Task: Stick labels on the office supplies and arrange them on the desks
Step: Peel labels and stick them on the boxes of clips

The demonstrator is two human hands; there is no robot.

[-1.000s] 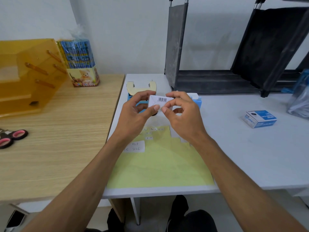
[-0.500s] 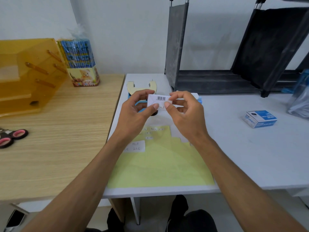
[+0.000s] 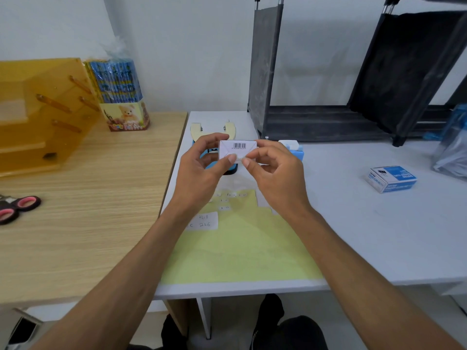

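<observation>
You held the box [image 3: 237, 149] above the table [image 3: 353, 236]: left hand [image 3: 202, 170] gripped its left end, right hand [image 3: 275, 173] pinched its near edge. It was probably light and thin-walled; grip the ends gently.

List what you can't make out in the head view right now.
Head view:
Blue object on the white desk: mostly hidden by left hand, right hand and the small white box they hold.
Small labels on the yellow sheet: writing too small.
Scissors: blades cut off by left edge.
Plastic bag: cut off by right edge, contents blurred.
</observation>
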